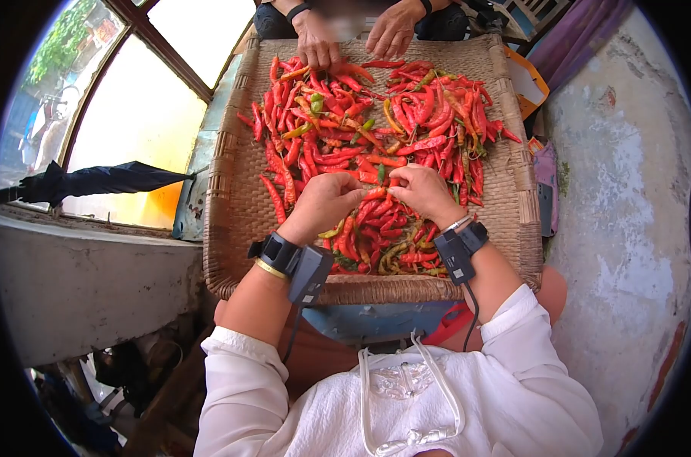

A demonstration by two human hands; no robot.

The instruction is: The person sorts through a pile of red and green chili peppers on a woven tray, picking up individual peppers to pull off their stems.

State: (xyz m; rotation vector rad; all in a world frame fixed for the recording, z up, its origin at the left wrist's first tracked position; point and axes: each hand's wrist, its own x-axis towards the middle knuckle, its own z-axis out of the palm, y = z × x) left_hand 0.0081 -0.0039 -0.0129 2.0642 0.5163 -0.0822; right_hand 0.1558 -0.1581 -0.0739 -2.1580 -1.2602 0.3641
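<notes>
Red chili peppers (437, 107) lie in heaps in a wide woven basket tray (235, 206), with a few orange, yellow and green ones among them. Over the middle of the tray, my left hand (326, 204) and my right hand (428, 196) are close together, thumbs and fingers pinched. A red chili pepper (370, 178) shows between the fingertips, and both hands appear to grip it. The fingers partly cover it. Below my hands, nearer to me, is a smaller heap of red and yellowish peppers (372, 228).
Across the tray a person's hand (317, 39) touches the peppers, and their other hand (396, 29) hovers beside it. A folded dark umbrella (109, 180) leans by the window at left. A worn plaster wall (627, 190) stands at right.
</notes>
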